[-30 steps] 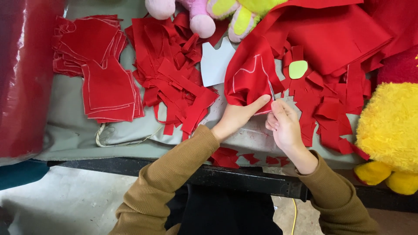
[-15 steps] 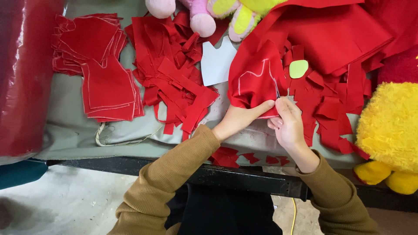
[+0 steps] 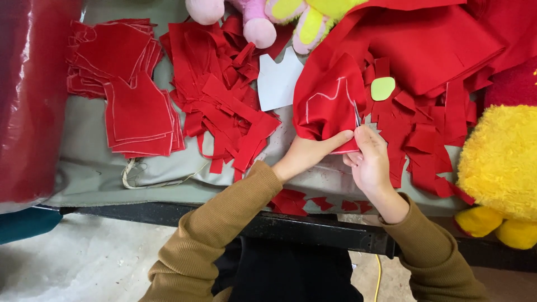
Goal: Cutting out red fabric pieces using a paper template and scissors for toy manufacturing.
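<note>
My left hand (image 3: 309, 153) pinches the lower edge of a red fabric piece (image 3: 327, 106) marked with a white chalk outline, lifting it off the table. Right beside it, my right hand (image 3: 371, 162) grips a thin grey metal blade (image 3: 357, 115), apparently scissors, whose tip lies against the fabric's right edge along the chalk line. Most of the tool is hidden inside the hand. Both hands work near the table's front edge.
A stack of cut red pieces with white outlines (image 3: 131, 106) lies at the left, red scraps (image 3: 224, 95) in the middle, and a white paper template (image 3: 279, 84) beside them. A small green template (image 3: 382, 88) rests on scraps. Folded red cloth (image 3: 436, 45), pink (image 3: 254, 22) and yellow plush toys (image 3: 500, 162) surround the area.
The red fabric piece has bunched up and turned a little under my left hand. My right hand with the blade has shifted slightly right along the fabric's edge.
</note>
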